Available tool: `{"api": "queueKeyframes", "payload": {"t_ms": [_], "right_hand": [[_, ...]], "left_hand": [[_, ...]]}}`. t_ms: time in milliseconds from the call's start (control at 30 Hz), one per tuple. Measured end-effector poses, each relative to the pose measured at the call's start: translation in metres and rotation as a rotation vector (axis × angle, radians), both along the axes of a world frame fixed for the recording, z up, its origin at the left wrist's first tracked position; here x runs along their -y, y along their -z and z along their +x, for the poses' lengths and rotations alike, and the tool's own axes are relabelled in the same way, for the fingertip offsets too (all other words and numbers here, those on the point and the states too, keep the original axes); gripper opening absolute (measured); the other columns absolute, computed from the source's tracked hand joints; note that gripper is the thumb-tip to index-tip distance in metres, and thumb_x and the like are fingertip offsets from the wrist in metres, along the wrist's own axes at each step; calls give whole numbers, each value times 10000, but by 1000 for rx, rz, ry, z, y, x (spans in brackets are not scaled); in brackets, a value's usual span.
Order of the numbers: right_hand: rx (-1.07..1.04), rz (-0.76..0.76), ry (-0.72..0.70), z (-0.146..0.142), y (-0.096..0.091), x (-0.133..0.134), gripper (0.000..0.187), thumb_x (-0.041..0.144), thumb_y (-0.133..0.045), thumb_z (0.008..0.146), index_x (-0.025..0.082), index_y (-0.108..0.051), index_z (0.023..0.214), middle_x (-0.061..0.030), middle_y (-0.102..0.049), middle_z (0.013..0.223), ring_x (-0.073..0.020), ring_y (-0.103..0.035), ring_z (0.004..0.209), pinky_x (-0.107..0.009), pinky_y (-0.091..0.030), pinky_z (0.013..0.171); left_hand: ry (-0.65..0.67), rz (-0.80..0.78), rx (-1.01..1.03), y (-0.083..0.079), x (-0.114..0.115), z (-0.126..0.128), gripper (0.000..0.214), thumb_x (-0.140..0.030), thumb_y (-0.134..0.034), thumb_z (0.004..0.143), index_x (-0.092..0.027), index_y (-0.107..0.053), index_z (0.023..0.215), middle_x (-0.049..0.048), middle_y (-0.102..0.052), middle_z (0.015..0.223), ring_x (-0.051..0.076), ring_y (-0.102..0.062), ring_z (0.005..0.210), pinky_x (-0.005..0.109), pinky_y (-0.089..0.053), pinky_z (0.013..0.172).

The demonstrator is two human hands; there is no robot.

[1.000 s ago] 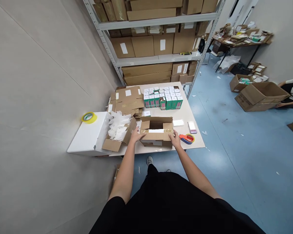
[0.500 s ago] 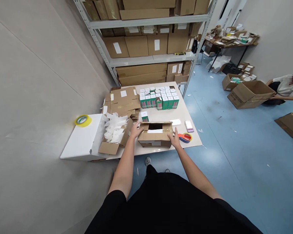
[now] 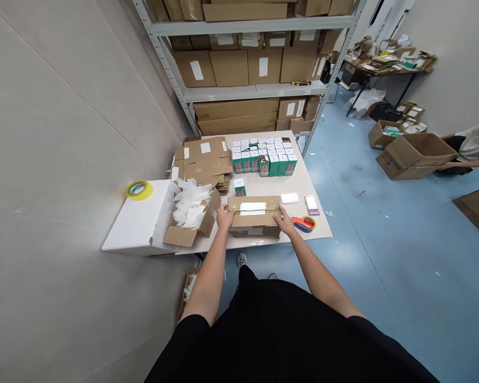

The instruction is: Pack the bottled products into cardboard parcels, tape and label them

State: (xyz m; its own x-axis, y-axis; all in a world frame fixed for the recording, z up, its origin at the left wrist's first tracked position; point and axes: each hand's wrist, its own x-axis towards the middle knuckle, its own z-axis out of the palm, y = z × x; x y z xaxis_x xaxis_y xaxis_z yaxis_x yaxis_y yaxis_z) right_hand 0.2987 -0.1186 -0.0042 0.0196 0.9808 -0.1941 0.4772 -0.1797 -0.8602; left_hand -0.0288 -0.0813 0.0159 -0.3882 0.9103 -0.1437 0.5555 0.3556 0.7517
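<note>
Resting on a closed box, the left hand and the right hand touched its two ends, fingers spread across the top. Neither hand was visibly lifting it; whether they clenched or only pressed, I could not tell. The box sat at the near edge of the table, with tape along its top and white labels on it. Just right of the box on the table lay a red tape dispenser. Farther back on the table stood rows of green cartons, with one lone carton in front of them. Flattened cardboard lay at the table's back left corner. Beside the table's left end, an open carton held white packing. Well right of the table, a co-worker sat beside a large open box.
</note>
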Motion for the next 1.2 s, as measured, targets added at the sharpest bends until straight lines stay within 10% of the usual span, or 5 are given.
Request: {"api": "queueKeyframes", "payload": {"t_ms": [100,700,1200], "right_hand": [[24,31,-31,0,-1,-2,749,477,-570,933,278,-416,1638,-68,-578,1566,-341,-538,1440,-515,-411,1219],[330,-109,-204,1,-18,-23,813,552,-618,958,146,-399,1628,-244,-717,1320,-451,-637,1296,-534,-416,1135],[179,-165,111,-20,-4,-31,581,547,-567,961,156,-573,1390,-223,-695,1342,-377,-667,1253,-459,-496,1040]], "left_hand": [[-13,-81,-6,-1,-5,0,819,-462,-789,823,-213,-494,1545,164,-661,1442,359,-607,1350,447,-460,1111],[-90,-204,-141,-1,-13,13,654,-436,-818,760,-229,-634,1353,198,-733,1279,414,-678,1214,504,-515,975],[-16,-232,-120,-4,31,5,668,-556,-691,878,-253,-562,1459,162,-745,1281,378,-689,1213,468,-498,996]]}}
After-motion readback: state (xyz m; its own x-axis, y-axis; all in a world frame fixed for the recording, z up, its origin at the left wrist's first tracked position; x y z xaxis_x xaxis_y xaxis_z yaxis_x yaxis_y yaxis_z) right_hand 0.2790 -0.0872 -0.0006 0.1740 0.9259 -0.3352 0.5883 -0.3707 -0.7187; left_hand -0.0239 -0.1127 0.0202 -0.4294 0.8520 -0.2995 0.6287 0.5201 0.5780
